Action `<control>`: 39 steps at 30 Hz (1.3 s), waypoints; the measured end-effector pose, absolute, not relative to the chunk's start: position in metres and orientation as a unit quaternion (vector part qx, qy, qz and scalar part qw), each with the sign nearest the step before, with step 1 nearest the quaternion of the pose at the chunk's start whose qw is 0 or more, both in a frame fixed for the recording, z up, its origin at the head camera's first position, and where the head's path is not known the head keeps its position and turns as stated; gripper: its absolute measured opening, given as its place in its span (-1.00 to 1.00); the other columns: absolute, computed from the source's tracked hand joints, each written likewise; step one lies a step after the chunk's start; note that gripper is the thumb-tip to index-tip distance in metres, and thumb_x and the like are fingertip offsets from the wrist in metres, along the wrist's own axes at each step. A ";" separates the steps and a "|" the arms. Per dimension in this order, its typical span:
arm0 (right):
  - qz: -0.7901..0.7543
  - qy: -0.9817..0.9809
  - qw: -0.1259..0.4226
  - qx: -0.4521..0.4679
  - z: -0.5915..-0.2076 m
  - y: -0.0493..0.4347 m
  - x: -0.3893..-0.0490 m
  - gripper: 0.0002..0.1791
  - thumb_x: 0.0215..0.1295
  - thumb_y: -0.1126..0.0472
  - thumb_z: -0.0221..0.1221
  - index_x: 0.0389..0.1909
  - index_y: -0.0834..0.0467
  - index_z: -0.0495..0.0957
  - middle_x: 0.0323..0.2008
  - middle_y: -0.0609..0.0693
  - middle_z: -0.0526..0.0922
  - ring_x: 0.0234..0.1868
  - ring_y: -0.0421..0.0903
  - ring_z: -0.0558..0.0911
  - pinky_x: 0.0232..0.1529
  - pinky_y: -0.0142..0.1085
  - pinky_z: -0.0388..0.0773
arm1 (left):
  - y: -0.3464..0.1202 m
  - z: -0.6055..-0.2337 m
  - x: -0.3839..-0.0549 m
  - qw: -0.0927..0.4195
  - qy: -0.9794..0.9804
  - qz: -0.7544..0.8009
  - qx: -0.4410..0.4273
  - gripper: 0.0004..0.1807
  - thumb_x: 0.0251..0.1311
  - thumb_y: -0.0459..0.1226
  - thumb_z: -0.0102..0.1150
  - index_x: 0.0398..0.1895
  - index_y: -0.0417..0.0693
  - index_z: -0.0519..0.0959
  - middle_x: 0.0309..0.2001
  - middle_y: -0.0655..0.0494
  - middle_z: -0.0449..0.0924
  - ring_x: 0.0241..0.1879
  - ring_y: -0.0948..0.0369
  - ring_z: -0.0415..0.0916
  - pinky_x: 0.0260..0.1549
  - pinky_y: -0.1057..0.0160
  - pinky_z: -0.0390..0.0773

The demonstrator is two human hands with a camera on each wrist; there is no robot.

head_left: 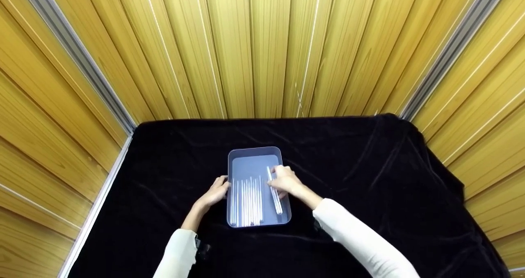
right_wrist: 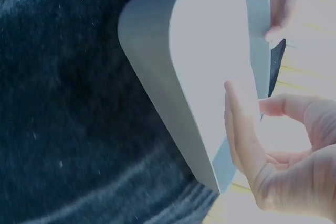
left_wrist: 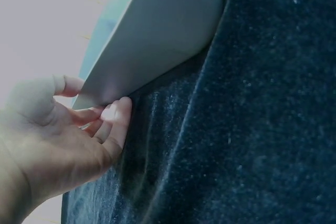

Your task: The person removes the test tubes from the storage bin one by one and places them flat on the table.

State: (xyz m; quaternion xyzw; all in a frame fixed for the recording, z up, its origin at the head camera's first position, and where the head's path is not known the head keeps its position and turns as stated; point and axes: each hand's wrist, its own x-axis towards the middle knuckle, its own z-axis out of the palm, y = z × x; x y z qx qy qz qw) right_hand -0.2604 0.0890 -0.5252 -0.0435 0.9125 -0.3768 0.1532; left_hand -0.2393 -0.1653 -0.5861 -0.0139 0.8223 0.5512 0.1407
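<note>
A blue-grey rectangular tray (head_left: 254, 155) lies on black cloth. Several thin, shiny white sticks (head_left: 251, 202) lie lengthwise side by side in its near left part. My left hand (head_left: 216, 192) holds the tray's left wall, thumb at the rim and fingertips low on the outside, as the left wrist view (left_wrist: 79, 135) shows. Reaching over the right wall, my right hand (head_left: 285, 180) pinches a few white sticks (head_left: 275, 198), tilted and apart from the others. In the right wrist view glare washes out the tray's inside, so the sticks between thumb and fingers are hidden there.
Black velvety cloth (head_left: 348, 167) with soft folds covers the table around the tray. Yellow wood-patterned panels (head_left: 266, 64) stand behind and at both sides, joined by grey metal corner posts (head_left: 82, 60). A small dark object (head_left: 204, 251) is beside the left sleeve.
</note>
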 end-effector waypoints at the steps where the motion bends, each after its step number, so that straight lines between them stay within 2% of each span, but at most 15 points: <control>1: -0.378 0.912 0.151 -0.042 -0.521 0.092 -0.261 -0.48 0.19 0.33 0.26 0.21 0.35 0.51 -0.14 0.37 0.64 -0.61 0.06 0.73 -0.64 -0.25 0.70 | -0.165 -0.586 -0.239 0.141 0.822 0.551 -0.013 -0.49 0.41 -0.28 -0.13 0.35 -0.35 0.35 0.25 -0.27 0.32 0.13 -0.05 0.43 -0.02 0.03 0.67; 8: -0.370 0.919 0.131 -0.034 -0.497 0.119 -0.271 -0.51 0.20 0.34 0.23 0.20 0.31 0.56 -0.36 0.18 0.76 -0.53 -0.02 0.74 -0.59 -0.21 0.73 | -0.165 -0.587 -0.238 0.139 0.822 0.552 -0.013 -0.48 0.42 -0.28 -0.14 0.38 -0.36 0.33 0.28 -0.28 0.30 0.13 -0.06 0.44 0.00 0.02 0.67; 12: -0.355 0.927 0.117 -0.022 -0.486 0.141 -0.278 -0.49 0.20 0.31 0.24 0.22 0.26 0.56 -0.33 0.16 0.77 -0.52 -0.08 0.73 -0.55 -0.18 0.75 | -0.165 -0.587 -0.238 0.140 0.825 0.547 -0.010 -0.47 0.41 -0.28 -0.14 0.38 -0.37 0.33 0.31 -0.28 0.29 0.15 -0.06 0.45 0.01 0.04 0.67; 15: -0.346 0.932 0.106 -0.008 -0.481 0.158 -0.283 -0.49 0.20 0.29 0.25 0.22 0.22 0.56 -0.34 0.17 0.76 -0.48 0.01 0.76 -0.55 -0.18 0.75 | -0.165 -0.587 -0.239 0.139 0.826 0.546 -0.009 -0.46 0.41 -0.28 -0.16 0.38 -0.38 0.32 0.31 -0.29 0.28 0.16 -0.06 0.43 0.02 0.03 0.67; 17: -0.347 0.932 0.105 0.001 -0.479 0.168 -0.287 -0.50 0.21 0.28 0.24 0.22 0.23 0.55 -0.36 0.18 0.75 -0.50 0.00 0.76 -0.57 -0.20 0.74 | -0.165 -0.587 -0.239 0.139 0.827 0.545 -0.009 -0.46 0.41 -0.28 -0.16 0.39 -0.38 0.32 0.31 -0.29 0.29 0.16 -0.06 0.44 0.02 0.03 0.67; 19: -0.354 0.929 0.106 0.011 -0.478 0.177 -0.290 -0.50 0.23 0.28 0.23 0.23 0.25 0.53 -0.35 0.21 0.75 -0.53 -0.02 0.74 -0.60 -0.24 0.72 | -0.164 -0.586 -0.240 0.139 0.826 0.546 -0.011 -0.44 0.42 -0.27 -0.17 0.41 -0.38 0.30 0.33 -0.29 0.28 0.17 -0.07 0.44 0.05 0.01 0.66; 22: -0.360 0.926 0.110 0.025 -0.476 0.190 -0.295 -0.48 0.25 0.29 0.21 0.26 0.28 0.49 -0.31 0.25 0.75 -0.59 -0.17 0.68 -0.61 -0.27 0.71 | -0.163 -0.585 -0.241 0.138 0.827 0.545 -0.011 -0.44 0.43 -0.26 -0.17 0.42 -0.37 0.29 0.36 -0.29 0.26 0.21 -0.08 0.42 0.08 0.00 0.65; 26: -0.365 0.924 0.111 0.039 -0.476 0.205 -0.298 -0.49 0.25 0.30 0.20 0.25 0.30 0.48 -0.32 0.24 0.75 -0.61 -0.18 0.68 -0.61 -0.27 0.71 | -0.163 -0.585 -0.240 0.137 0.826 0.546 -0.012 -0.44 0.42 -0.27 -0.17 0.42 -0.37 0.29 0.37 -0.30 0.25 0.22 -0.09 0.41 0.09 -0.01 0.64; 29: -0.371 0.921 0.113 0.046 -0.479 0.215 -0.298 -0.50 0.25 0.31 0.20 0.23 0.32 0.47 -0.36 0.22 0.74 -0.60 -0.16 0.70 -0.61 -0.27 0.71 | -0.162 -0.585 -0.237 0.135 0.827 0.545 -0.013 -0.44 0.40 -0.27 -0.16 0.40 -0.37 0.31 0.34 -0.30 0.28 0.18 -0.07 0.42 0.06 0.02 0.65; 35: -0.370 0.920 0.111 0.064 -0.487 0.227 -0.300 -0.50 0.24 0.32 0.20 0.22 0.33 0.47 -0.37 0.26 0.77 -0.51 0.02 0.79 -0.55 -0.19 0.75 | -0.163 -0.587 -0.237 0.131 0.827 0.547 -0.012 -0.46 0.41 -0.27 -0.14 0.39 -0.36 0.33 0.31 -0.29 0.29 0.14 -0.06 0.45 0.00 0.04 0.66; 39: -0.368 0.920 0.109 0.081 -0.497 0.231 -0.301 -0.50 0.23 0.32 0.23 0.21 0.32 0.47 -0.36 0.24 0.76 -0.55 -0.02 0.77 -0.51 -0.14 0.76 | -0.164 -0.589 -0.237 0.131 0.828 0.545 -0.011 -0.45 0.41 -0.26 -0.14 0.39 -0.36 0.33 0.32 -0.29 0.28 0.13 -0.06 0.46 -0.02 0.05 0.66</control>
